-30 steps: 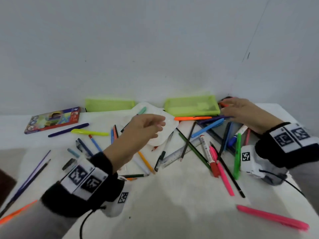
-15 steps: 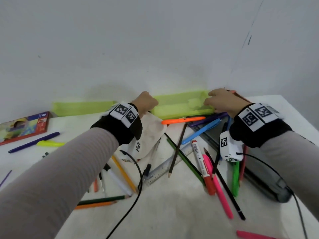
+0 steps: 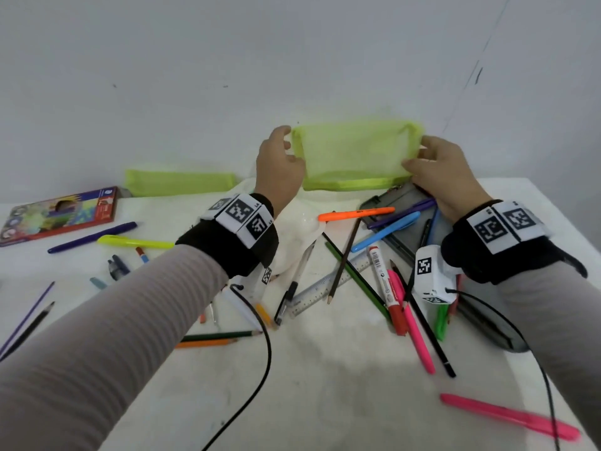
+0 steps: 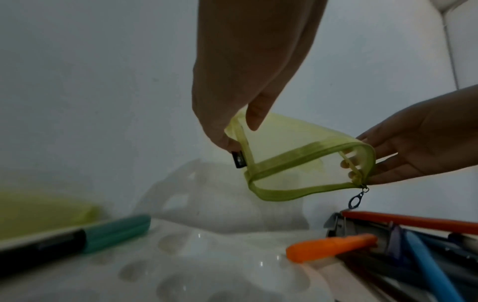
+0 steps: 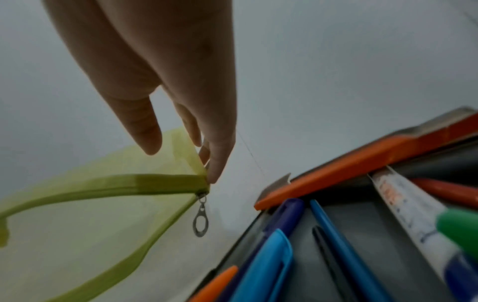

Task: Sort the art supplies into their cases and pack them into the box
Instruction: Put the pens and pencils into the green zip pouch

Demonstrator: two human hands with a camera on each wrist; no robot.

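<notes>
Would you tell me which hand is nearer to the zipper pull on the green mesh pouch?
Right. The right hand pinches the pouch end just above the zipper pull; the left hand holds the opposite end.

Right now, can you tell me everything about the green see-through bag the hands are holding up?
The green mesh pouch looks like thin, see-through netting edged with brighter green zipper tape. The left hand pinches one end and the right hand pinches the other, lifting it off the table, long side level. Its zipper mouth faces down and gapes open. A small metal pull dangles at the right-hand end, and a little black tag sits at the left end. It looks empty.
</notes>
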